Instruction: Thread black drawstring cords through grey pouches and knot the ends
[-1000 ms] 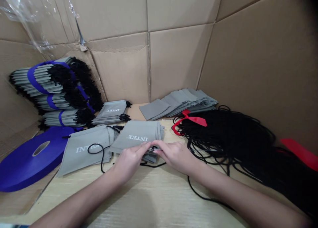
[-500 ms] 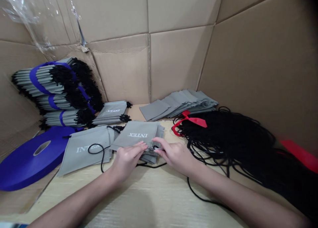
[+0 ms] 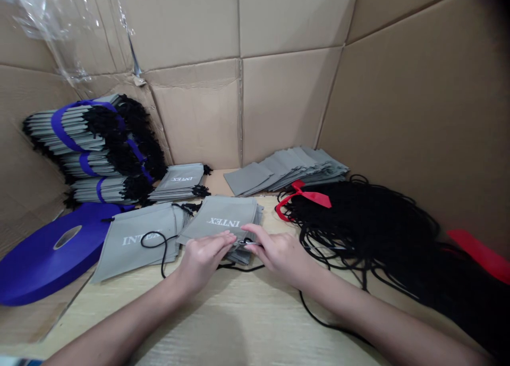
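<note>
My left hand (image 3: pixel 204 258) is closed at the near edge of a grey drawstring pouch (image 3: pixel 217 211) printed INTEX, which lies on a small pile. My right hand (image 3: pixel 278 253) pinches a thin metal rod (image 3: pixel 332 247), whose shaft sticks out to the right behind the hand. Its tip meets the pouch's edge close to my left fingertips, with black cord (image 3: pixel 245 269) around it. The exact shape of the tip is too small to make out. Left of my hands lie more printed pouches (image 3: pixel 133 249), with a loop of black cord over them.
Strapped bundles of corded pouches (image 3: pixel 79 132) stand at the back left, above a purple ribbon roll (image 3: pixel 32 260). Plain grey pouches (image 3: pixel 287 167) lie at the back. A large heap of black cords (image 3: pixel 382 217) with red ties fills the right. Cardboard walls (image 3: pixel 191 111) enclose the table.
Both hands remain at the pouch's near edge. My right fingers and the rod have shifted slightly, and less black cord shows between the right thumb and finger. The view has tilted a little.
</note>
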The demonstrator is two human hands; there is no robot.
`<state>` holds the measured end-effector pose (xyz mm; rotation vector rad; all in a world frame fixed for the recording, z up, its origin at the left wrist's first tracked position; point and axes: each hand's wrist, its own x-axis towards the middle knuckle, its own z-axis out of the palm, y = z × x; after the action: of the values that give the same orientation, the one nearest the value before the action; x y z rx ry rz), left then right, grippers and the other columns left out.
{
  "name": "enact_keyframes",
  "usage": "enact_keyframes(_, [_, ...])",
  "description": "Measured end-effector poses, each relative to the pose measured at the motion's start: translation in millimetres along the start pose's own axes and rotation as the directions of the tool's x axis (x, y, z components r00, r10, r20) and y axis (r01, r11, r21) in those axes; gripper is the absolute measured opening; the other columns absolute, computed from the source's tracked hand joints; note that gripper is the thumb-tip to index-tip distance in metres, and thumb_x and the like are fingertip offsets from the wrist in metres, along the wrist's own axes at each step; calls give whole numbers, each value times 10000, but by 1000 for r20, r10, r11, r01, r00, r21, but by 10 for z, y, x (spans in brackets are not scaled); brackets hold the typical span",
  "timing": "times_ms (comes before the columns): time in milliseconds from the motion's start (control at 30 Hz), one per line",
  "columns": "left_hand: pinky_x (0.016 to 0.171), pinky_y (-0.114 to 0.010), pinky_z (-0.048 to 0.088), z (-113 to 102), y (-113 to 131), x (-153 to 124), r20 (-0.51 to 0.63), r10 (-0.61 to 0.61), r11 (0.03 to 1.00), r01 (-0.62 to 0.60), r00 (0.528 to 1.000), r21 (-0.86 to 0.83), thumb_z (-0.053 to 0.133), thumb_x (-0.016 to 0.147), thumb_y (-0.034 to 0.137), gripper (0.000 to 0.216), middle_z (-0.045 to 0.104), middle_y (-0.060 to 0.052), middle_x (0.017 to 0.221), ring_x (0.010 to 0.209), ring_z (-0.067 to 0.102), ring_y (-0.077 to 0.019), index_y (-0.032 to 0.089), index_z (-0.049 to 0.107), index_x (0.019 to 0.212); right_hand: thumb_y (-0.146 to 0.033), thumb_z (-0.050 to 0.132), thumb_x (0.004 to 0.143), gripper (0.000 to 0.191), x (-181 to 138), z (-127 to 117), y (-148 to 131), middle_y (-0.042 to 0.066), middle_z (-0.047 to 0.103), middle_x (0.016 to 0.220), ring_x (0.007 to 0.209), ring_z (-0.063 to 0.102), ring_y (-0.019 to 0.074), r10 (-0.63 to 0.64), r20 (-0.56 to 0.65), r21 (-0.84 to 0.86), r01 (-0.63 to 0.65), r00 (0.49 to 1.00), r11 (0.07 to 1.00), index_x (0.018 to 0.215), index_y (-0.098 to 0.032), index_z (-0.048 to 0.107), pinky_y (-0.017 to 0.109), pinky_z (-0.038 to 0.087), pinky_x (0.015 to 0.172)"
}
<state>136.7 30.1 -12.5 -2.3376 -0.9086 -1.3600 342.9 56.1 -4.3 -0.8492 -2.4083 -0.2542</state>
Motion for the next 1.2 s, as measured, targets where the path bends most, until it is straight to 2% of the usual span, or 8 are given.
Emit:
enact_keyframes(200, [756,-219,565,-25,-1,3,34,98,990,-101,995,98,531,832,133,164,717,-47,889,846,674,-157,144,616,971,-334,414,912,327,-1,-25,-37,-6,632,575,487,596,146,31,42,24,-32,999,999,1190,-173,471,231,324,459])
enact_keyframes(433, [766,-280,563,-53,70,48,189,247,930,-288,950,231,460,851,106,207,702,-124,915,861,670,-189,83,594,1006,-297,395,918,328,-1,-10,-80,8,663,646,546,623,166,68,151,57,-77,986,995,1228,-194,413,230,346,481])
enact_keyframes(633, [735,-248,560,-90,-3,64,195,181,949,-223,964,221,452,857,127,220,707,-91,893,841,672,-168,129,575,1038,-326,462,885,380,44,-109,-35,41,680,771,660,637,175,45,139,133,-63,989,989,1231,-180,404,234,385,540])
enact_keyframes(733, [722,-230,554,-113,-80,52,160,139,955,-175,977,240,466,845,104,219,706,-74,906,839,671,-158,148,568,1034,-284,419,901,184,65,-147,25,38,662,715,624,615,158,19,113,7,-20,993,1000,979,-176,546,236,333,523])
enact_keyframes(833, [682,-223,555,-111,-121,43,212,85,964,-134,974,230,470,842,94,210,702,-72,901,808,673,-154,135,565,1024,-242,373,914,253,61,-112,67,21,614,588,534,574,138,-16,98,-134,29,995,991,750,-170,552,251,258,489])
enact_keyframes(967, [661,-233,560,-90,-125,47,281,42,973,-104,959,207,462,847,97,197,697,-79,910,776,675,-153,124,565,1012,-236,374,921,252,32,-41,58,16,611,588,532,564,126,-42,62,-134,50,997,990,760,-160,553,255,252,500])
enact_keyframes(1100, [664,-208,556,-48,-63,59,196,40,986,-70,980,149,459,852,101,191,704,-66,889,770,675,-133,140,575,999,-226,385,923,258,12,-13,10,12,595,582,527,547,121,-95,-4,-125,94,995,988,743,-156,555,254,271,511])
enact_keyframes(1200, [710,-223,553,-13,26,71,202,58,991,-80,978,104,446,855,91,196,704,-78,889,813,669,-140,125,586,988,-218,380,927,270,20,-17,-40,10,582,567,514,528,121,-181,-51,-140,172,982,975,743,-154,566,258,278,517])
